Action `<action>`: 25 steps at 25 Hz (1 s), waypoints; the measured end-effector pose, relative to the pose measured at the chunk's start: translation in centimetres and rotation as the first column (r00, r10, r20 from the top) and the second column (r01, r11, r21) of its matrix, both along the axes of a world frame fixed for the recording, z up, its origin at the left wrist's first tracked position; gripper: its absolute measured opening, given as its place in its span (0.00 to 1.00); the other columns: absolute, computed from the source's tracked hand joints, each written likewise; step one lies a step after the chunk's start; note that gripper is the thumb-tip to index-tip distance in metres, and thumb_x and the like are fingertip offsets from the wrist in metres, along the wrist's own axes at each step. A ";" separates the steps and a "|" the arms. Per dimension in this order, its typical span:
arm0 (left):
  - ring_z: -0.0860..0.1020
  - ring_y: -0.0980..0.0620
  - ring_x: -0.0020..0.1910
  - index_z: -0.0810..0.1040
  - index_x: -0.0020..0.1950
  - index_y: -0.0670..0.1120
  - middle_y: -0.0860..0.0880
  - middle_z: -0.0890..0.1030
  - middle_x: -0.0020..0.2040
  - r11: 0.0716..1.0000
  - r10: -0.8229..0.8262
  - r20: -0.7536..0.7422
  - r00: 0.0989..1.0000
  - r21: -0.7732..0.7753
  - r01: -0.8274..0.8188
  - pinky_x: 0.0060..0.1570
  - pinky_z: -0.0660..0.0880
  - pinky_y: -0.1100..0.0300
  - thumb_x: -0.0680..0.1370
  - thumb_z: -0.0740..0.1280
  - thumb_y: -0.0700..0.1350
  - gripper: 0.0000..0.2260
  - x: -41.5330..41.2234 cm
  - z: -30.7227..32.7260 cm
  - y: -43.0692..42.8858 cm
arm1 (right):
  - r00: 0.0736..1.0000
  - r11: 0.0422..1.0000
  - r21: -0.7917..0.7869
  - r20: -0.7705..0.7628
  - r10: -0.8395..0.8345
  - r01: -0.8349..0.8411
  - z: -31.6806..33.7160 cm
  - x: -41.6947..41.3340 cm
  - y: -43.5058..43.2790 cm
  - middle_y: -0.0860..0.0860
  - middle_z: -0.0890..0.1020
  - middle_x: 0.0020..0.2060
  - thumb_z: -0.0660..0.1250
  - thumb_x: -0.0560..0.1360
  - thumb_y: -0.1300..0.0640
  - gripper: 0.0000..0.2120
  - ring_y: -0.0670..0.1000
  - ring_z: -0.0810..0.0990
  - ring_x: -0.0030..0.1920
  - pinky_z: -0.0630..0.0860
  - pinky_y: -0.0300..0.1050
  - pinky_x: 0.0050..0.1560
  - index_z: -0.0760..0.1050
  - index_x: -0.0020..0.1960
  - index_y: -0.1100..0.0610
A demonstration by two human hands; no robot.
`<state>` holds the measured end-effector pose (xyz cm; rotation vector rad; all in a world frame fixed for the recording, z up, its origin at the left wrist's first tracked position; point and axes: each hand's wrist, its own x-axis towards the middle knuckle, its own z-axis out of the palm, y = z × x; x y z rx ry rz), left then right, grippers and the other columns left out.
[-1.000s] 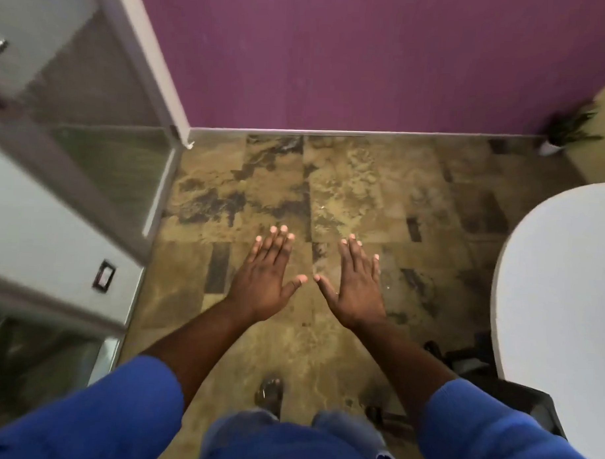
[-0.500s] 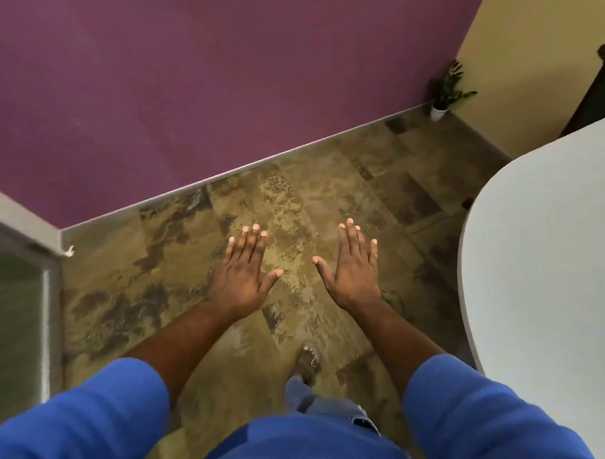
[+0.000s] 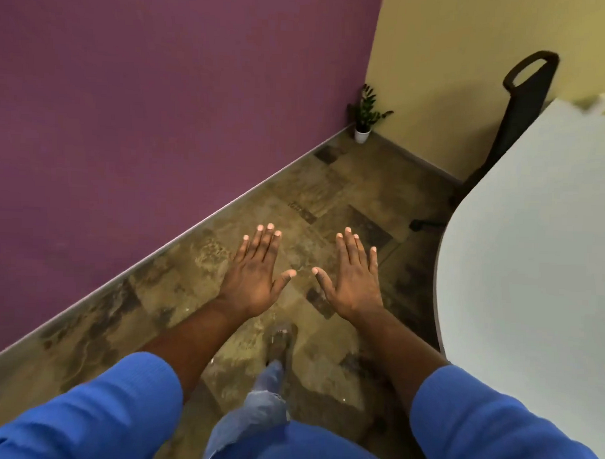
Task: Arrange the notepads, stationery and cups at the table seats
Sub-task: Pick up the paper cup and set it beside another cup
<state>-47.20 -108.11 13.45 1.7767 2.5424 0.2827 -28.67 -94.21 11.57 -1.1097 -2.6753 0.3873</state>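
My left hand (image 3: 256, 274) and my right hand (image 3: 352, 277) are stretched out in front of me, palms down, fingers straight, over the brown tiled floor. Neither holds anything. A white rounded table (image 3: 539, 272) fills the right side, its curved edge just right of my right hand. No notepads, stationery or cups show on the visible part of the table. A blurred pale shape (image 3: 604, 104) lies at the table's far end; I cannot tell what it is.
A purple wall (image 3: 161, 104) runs along the left, meeting a yellow wall (image 3: 455, 45) at a corner with a small potted plant (image 3: 365, 116). A black chair (image 3: 521, 110) stands at the table's far side. My foot (image 3: 281, 342) is on the floor below my hands.
The view has swung right: the glass door on the left has gone out of sight, and the table, chair and yellow wall have come in. Both hands stay flat and empty.
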 end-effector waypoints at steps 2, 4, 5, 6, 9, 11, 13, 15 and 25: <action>0.38 0.48 0.82 0.45 0.83 0.43 0.45 0.44 0.84 0.995 -0.100 -0.017 0.995 0.001 0.100 0.81 0.41 0.47 0.82 0.46 0.68 0.38 -3.4 -0.2 7.5 | 0.997 0.997 0.003 0.008 -0.078 0.078 -0.3 -2.4 5.5 0.52 0.46 0.83 0.45 0.80 0.29 0.42 0.51 0.42 0.82 0.42 0.62 0.80 0.46 0.83 0.55; 0.39 0.48 0.82 0.45 0.83 0.43 0.45 0.44 0.84 0.980 -0.201 -0.029 0.979 0.001 0.201 0.81 0.41 0.47 0.82 0.46 0.68 0.39 -6.1 0.2 14.2 | 0.988 0.988 0.012 -0.001 -0.151 0.151 0.0 -4.3 10.2 0.52 0.46 0.83 0.45 0.80 0.29 0.41 0.51 0.42 0.82 0.43 0.62 0.80 0.46 0.83 0.55; 0.38 0.48 0.82 0.45 0.83 0.43 0.45 0.44 0.84 0.967 -0.256 -0.023 0.966 -0.006 0.256 0.81 0.40 0.48 0.82 0.46 0.68 0.39 -7.4 0.5 17.9 | 0.981 0.981 0.007 0.005 -0.193 0.193 0.3 -5.1 12.9 0.51 0.46 0.83 0.45 0.80 0.29 0.41 0.51 0.41 0.82 0.42 0.62 0.80 0.46 0.83 0.54; 0.38 0.48 0.82 0.44 0.83 0.43 0.45 0.43 0.84 0.951 -0.308 -0.031 0.951 0.000 0.308 0.81 0.40 0.48 0.82 0.46 0.68 0.39 -8.5 0.8 21.6 | 0.971 0.971 0.007 0.006 -0.237 0.237 0.6 -5.9 15.6 0.51 0.45 0.83 0.45 0.80 0.28 0.41 0.50 0.40 0.82 0.42 0.62 0.80 0.46 0.83 0.54; 0.37 0.49 0.82 0.44 0.83 0.43 0.45 0.42 0.84 0.900 -0.436 -0.038 0.899 0.006 0.436 0.81 0.41 0.47 0.82 0.46 0.68 0.39 -10.9 2.4 32.8 | 0.924 0.924 0.016 -0.002 -0.382 0.382 2.7 -8.1 23.5 0.51 0.45 0.83 0.44 0.80 0.28 0.41 0.50 0.40 0.82 0.41 0.62 0.80 0.45 0.83 0.53; 0.38 0.49 0.82 0.44 0.83 0.43 0.45 0.42 0.83 0.871 -0.490 -0.034 0.871 0.028 0.491 0.81 0.42 0.47 0.82 0.46 0.68 0.39 -11.2 3.2 39.0 | 0.889 0.888 0.033 -0.010 -0.458 0.458 3.7 -8.7 27.8 0.51 0.45 0.83 0.43 0.80 0.27 0.41 0.51 0.40 0.82 0.40 0.61 0.80 0.46 0.83 0.53; 0.38 0.49 0.82 0.44 0.83 0.43 0.46 0.42 0.84 0.830 -0.556 -0.025 0.831 0.034 0.557 0.81 0.42 0.47 0.82 0.44 0.69 0.39 -11.2 3.4 44.7 | 0.853 0.853 0.041 0.010 -0.521 0.520 3.7 -8.8 32.3 0.50 0.44 0.83 0.42 0.80 0.27 0.41 0.50 0.39 0.82 0.39 0.61 0.80 0.46 0.83 0.52; 0.38 0.49 0.82 0.44 0.83 0.43 0.45 0.42 0.84 0.790 -0.612 -0.024 0.791 0.028 0.612 0.81 0.43 0.46 0.81 0.43 0.69 0.39 -11.1 2.9 51.2 | 0.805 0.805 0.043 0.023 -0.593 0.592 3.2 -8.7 37.4 0.49 0.42 0.83 0.43 0.80 0.27 0.41 0.50 0.38 0.82 0.37 0.60 0.80 0.44 0.83 0.51; 0.36 0.49 0.82 0.41 0.83 0.45 0.46 0.39 0.83 0.667 -0.745 -0.036 0.666 -0.047 0.743 0.81 0.40 0.47 0.82 0.43 0.68 0.38 -11.3 2.5 80.9 | 0.631 0.631 0.001 0.016 -0.776 0.776 2.4 -7.8 62.9 0.48 0.41 0.83 0.46 0.81 0.29 0.40 0.49 0.37 0.81 0.35 0.56 0.80 0.42 0.83 0.50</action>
